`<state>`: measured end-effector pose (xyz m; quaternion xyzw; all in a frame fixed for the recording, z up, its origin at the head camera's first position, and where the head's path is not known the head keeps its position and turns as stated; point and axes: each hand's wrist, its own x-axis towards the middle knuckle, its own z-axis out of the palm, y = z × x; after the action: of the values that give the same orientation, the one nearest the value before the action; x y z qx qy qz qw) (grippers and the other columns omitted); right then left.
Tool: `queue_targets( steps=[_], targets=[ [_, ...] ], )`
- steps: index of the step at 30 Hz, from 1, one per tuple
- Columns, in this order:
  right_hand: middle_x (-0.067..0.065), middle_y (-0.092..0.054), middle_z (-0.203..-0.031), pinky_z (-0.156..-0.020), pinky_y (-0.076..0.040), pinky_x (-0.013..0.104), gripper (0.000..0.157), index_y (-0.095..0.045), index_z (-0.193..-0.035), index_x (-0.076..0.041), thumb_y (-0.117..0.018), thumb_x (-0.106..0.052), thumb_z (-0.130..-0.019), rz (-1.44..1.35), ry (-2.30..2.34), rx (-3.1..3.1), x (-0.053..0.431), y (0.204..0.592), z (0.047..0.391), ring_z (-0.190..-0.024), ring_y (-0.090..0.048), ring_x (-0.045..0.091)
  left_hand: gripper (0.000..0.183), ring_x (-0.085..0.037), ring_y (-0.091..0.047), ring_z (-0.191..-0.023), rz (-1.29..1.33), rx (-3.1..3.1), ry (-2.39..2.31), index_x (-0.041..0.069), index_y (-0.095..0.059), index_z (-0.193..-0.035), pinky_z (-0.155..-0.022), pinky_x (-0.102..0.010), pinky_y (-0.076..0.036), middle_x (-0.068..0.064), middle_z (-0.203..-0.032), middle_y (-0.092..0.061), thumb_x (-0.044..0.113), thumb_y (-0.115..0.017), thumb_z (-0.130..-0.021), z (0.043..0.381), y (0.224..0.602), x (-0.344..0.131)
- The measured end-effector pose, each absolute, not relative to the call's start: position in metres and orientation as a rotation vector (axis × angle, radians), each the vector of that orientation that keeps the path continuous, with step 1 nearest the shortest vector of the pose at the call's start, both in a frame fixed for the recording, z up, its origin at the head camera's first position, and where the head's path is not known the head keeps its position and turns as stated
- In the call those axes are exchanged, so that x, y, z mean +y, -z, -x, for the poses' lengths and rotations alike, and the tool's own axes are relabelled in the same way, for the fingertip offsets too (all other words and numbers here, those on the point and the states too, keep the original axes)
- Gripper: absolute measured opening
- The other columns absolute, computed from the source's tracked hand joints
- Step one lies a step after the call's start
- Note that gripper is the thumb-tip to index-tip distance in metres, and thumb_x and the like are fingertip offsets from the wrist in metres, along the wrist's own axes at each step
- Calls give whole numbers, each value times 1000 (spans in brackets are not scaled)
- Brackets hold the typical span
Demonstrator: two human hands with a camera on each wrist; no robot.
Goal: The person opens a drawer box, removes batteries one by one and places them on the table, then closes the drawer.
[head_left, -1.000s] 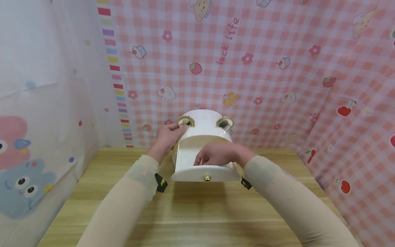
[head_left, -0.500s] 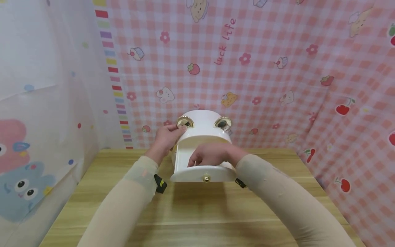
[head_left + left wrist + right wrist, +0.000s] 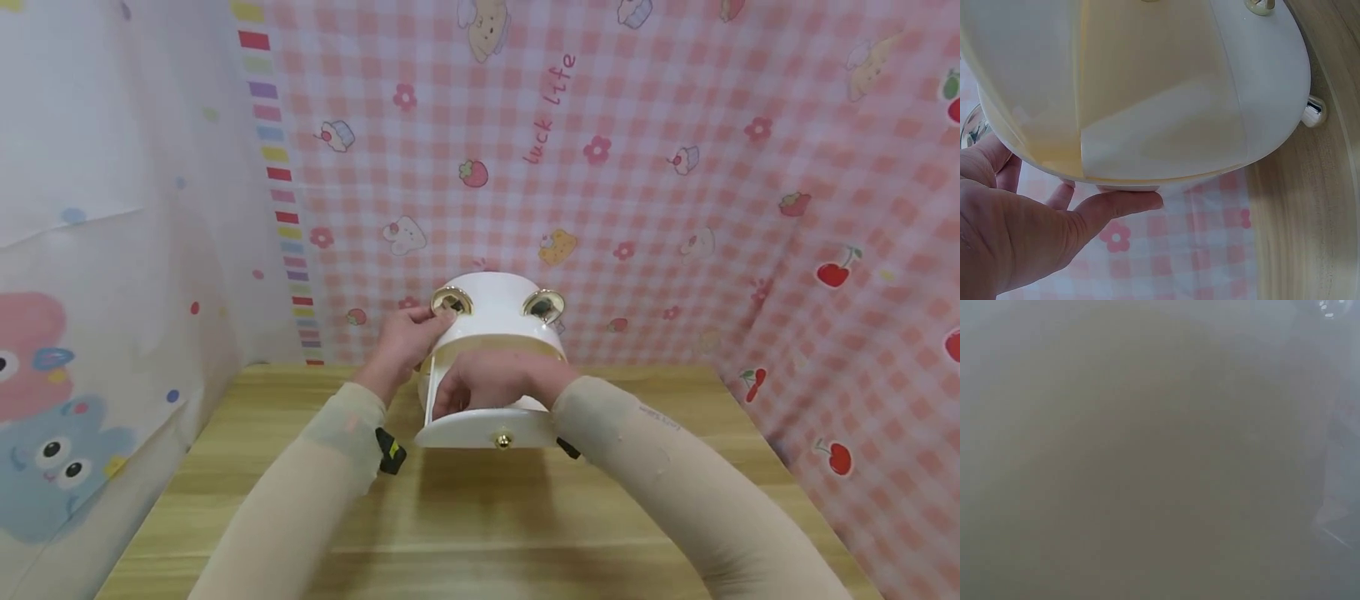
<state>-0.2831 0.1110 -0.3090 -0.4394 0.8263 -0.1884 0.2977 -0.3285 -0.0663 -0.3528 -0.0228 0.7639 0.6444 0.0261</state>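
A glossy white frog-shaped box (image 3: pixel 495 312) with two gold-rimmed round eyes stands near the back of the table. Its front drawer (image 3: pixel 480 433), with a gold knob (image 3: pixel 503 440), is pulled out. My left hand (image 3: pixel 405 342) rests against the box's left side, the thumb near the left eye (image 3: pixel 452 302). One finger (image 3: pixel 1129 203) lies straight along that side in the left wrist view. My right hand (image 3: pixel 487 379) reaches into the drawer with bent fingers pointing down at its left end. The drawer front hides those fingertips. The right wrist view is a pale blur.
The box stands on a wood-grain table (image 3: pixel 480 533). Close behind it hangs a pink checked cloth (image 3: pixel 480 217), which continues down the right side. On the left is a white printed sheet (image 3: pixel 187 250). Short metallic feet (image 3: pixel 1314 111) show under the box.
My right hand has moved left inside the drawer, towards its left wall. The left hand keeps its place on the box.
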Motion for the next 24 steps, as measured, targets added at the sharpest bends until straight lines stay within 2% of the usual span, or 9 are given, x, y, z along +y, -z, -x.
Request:
queue_targets(
  steps=[6, 14, 19, 24],
  targets=[
    [-6, -83, -104, -90, -60, 20, 19, -84, -117, -17, -78, -17, -99, 1222, 484, 2173, 110, 311, 282, -91, -73, 0, 45, -12, -68, -83, 63, 2394, -1980, 8, -74, -134, -68, -22, -59, -15, -126, -74, 39, -74, -101, 325, 352, -64],
    [-6, -84, -100, -86, -60, 18, 17, -85, -116, -17, -76, -19, -101, 1295, 439, 2169, 109, 313, 285, -85, -70, -5, 46, -18, -66, -107, 70, 2437, -1971, 5, -71, -138, -79, -19, -56, -15, -142, -69, 34, -73, -102, 327, 350, -62],
    [-10, -83, -96, -81, -58, 16, 16, -86, -113, -20, -76, -19, -101, 1255, 394, 2190, 109, 312, 285, -80, -65, -6, 47, -21, -65, -114, 74, 2439, -1961, 7, -71, -139, -84, -23, -57, -14, -145, -66, 35, -74, -102, 326, 349, -61],
    [-12, -82, -91, -76, -57, 16, 17, -87, -108, -22, -77, -12, -99, 1200, 374, 2239, 110, 309, 285, -77, -63, -4, 48, -23, -64, -117, 60, 2461, -1968, 6, -70, -140, -85, -24, -57, -14, -146, -66, 34, -74, -101, 328, 348, -60]
  ],
)
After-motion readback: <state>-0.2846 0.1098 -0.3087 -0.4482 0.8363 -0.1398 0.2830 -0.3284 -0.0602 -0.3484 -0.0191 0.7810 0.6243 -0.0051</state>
